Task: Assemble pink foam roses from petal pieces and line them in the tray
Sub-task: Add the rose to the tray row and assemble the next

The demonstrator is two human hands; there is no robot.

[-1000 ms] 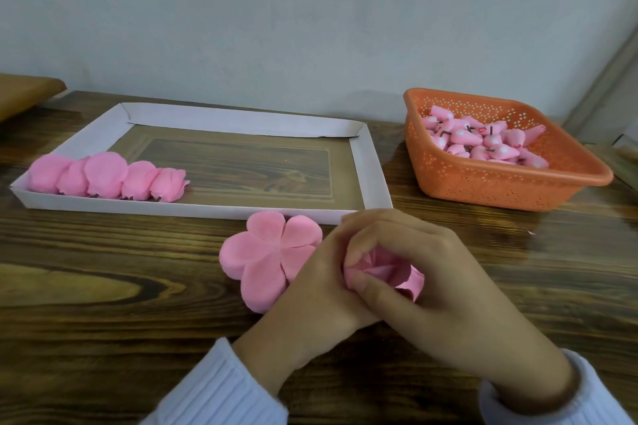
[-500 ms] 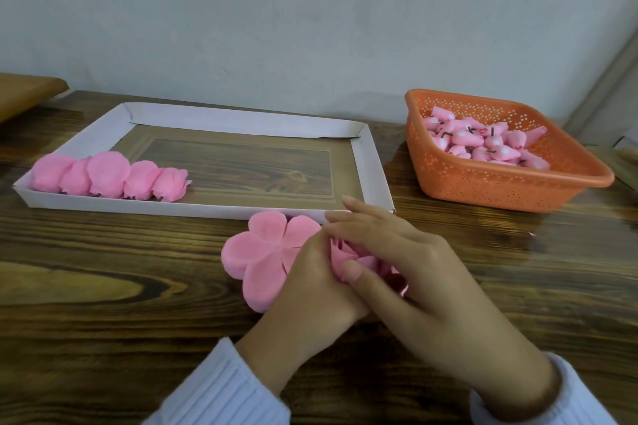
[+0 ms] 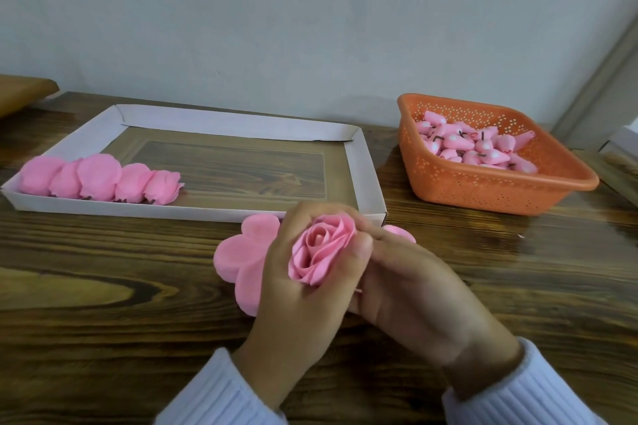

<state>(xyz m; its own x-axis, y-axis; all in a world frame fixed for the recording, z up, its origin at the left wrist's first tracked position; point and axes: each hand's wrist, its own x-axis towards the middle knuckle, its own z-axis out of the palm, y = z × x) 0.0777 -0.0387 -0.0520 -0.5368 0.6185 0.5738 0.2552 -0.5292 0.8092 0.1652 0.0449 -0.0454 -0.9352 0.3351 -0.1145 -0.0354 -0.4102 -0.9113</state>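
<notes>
Head: rose bloom-up, axis seemingly upright

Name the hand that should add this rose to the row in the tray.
Likely left. The left hand wraps the rose, and the row of roses lies at the left end of the tray, on that hand's side. The right hand pinches the rose's right edge.

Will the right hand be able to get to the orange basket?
Probably yes: only tabletop lies between the right hand and the orange basket, whose top is open. It pinches the rose now, though, so that hand is busy.
</notes>
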